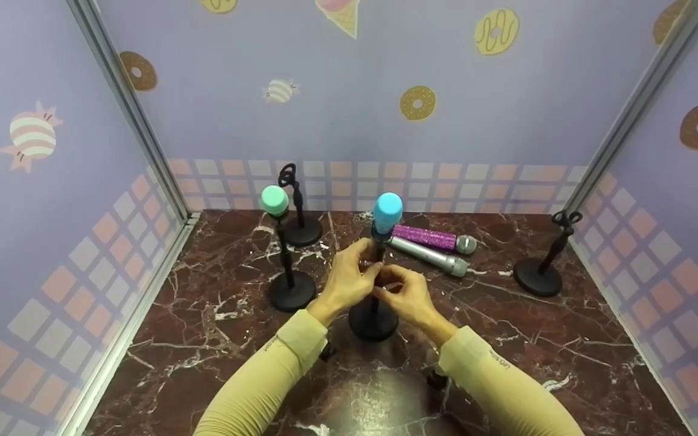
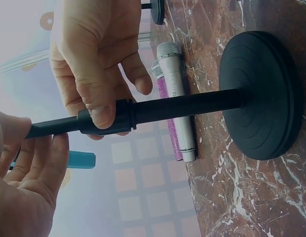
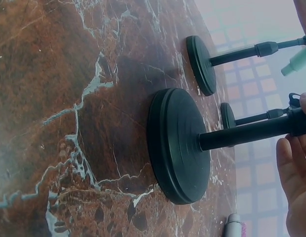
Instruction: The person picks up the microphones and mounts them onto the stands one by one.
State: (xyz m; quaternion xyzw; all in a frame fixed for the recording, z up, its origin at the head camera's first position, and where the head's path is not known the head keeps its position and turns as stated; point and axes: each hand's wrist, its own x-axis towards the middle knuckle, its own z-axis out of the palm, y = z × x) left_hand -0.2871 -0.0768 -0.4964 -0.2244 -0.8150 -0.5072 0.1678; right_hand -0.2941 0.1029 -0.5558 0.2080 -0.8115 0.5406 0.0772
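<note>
In the head view a black desktop microphone stand (image 1: 374, 321) stands upright in the middle, bearing a blue-topped microphone (image 1: 388, 211). My left hand (image 1: 349, 280) pinches the thin upper pole, just below the microphone. Lower down, my right hand (image 1: 408, 295) grips the stand's collar (image 2: 107, 118) between thumb and fingers. The left wrist view shows both grips close together, with the thicker lower tube (image 2: 187, 107) and round base (image 2: 261, 96) below them. The base rests flat on the table in the right wrist view, where only part of my right hand (image 3: 297, 173) shows.
To the left stands another stand (image 1: 292, 292) with a green-topped microphone (image 1: 274, 200). Stands with bare clips are at the back left (image 1: 302, 232) and the right (image 1: 538, 277). A pink glittery microphone (image 1: 426, 237) and a silver microphone (image 1: 426, 255) lie behind my hands on the marbled table (image 1: 203, 363).
</note>
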